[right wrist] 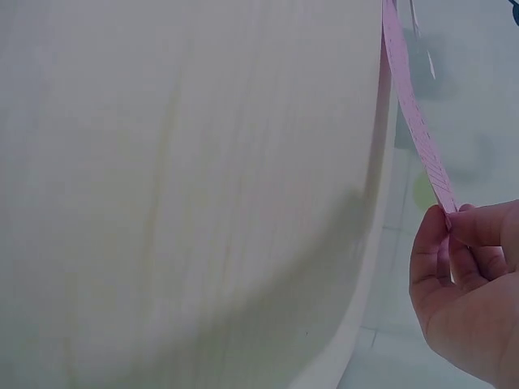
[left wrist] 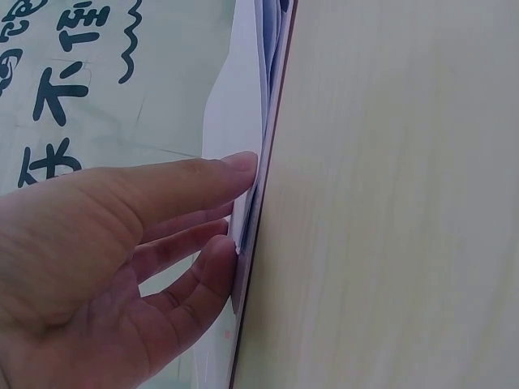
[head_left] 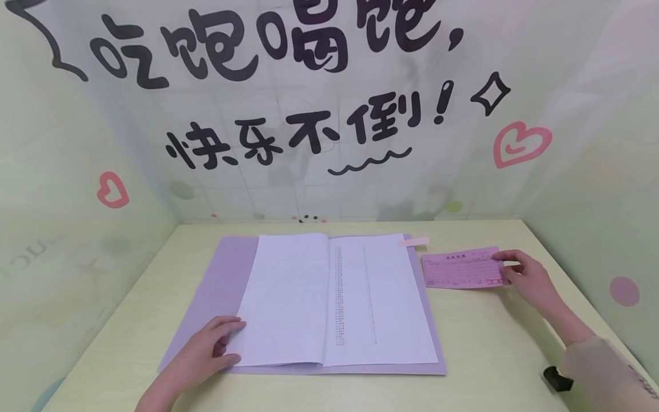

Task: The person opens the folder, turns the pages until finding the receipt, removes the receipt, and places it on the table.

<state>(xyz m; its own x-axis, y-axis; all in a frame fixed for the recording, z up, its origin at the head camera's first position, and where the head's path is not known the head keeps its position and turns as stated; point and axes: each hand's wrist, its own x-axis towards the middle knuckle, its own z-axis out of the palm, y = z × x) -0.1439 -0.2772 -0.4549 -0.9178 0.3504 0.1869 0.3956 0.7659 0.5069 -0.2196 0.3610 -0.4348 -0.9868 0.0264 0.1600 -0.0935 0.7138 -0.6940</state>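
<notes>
An open lavender folder lies on the table, with white pages inside; the right page carries columns of small print. My left hand rests its fingertips and thumb at the lower left corner of the left page. In the left wrist view, the thumb and fingers touch the paper along its edge. To the right of the folder, my right hand pinches the right end of a pink printed form slip between thumb and fingers. Seen edge-on in the right wrist view, the slip stands out from the fingertips.
A pale pink tab sticks out at the folder's upper right corner. Beside the right sleeve is a small black object. Printed wall panels enclose the wood-grained table at the back and both sides.
</notes>
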